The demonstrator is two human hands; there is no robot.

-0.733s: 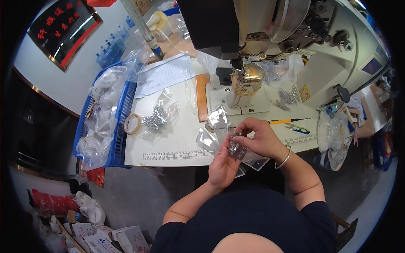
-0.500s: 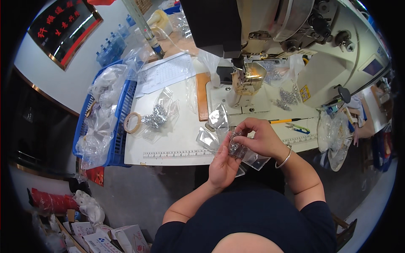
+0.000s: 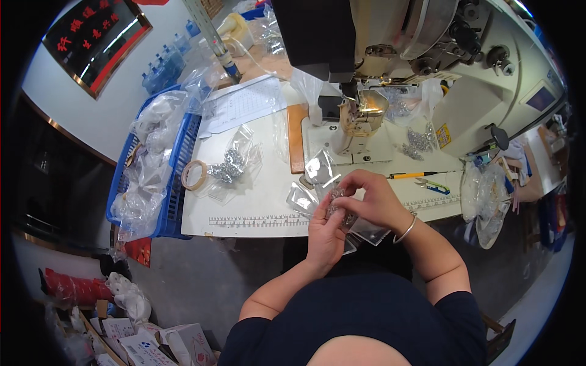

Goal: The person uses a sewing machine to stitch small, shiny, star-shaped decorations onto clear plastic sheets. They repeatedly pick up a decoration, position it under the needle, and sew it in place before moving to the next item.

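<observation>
Both my hands are together at the table's front edge, over a small clear plastic bag (image 3: 370, 233) with shiny silver pieces in it. My left hand (image 3: 326, 236) grips it from the left, thumb raised and fingers behind. From the right, my right hand (image 3: 373, 198) pinches its upper part with thumb and bent fingers. The fingers partly hide the silver pieces, too small to name. Clear plastic pouches (image 3: 318, 168) lie just beyond my fingers, in front of the sewing machine (image 3: 354, 125).
To the left are a heap of silver pieces (image 3: 227, 170) on clear plastic, a tape roll (image 3: 194, 175) and a blue basket (image 3: 177, 189) of plastic bags. A yellow pencil (image 3: 409, 175) and thread snips (image 3: 433, 185) lie to the right. Another silver heap (image 3: 419, 141) lies beside the machine.
My left hand has shifted slightly up and to the right, its thumb closer to my right fingers. Both hands keep hold of the bag. The whole view has shifted a little.
</observation>
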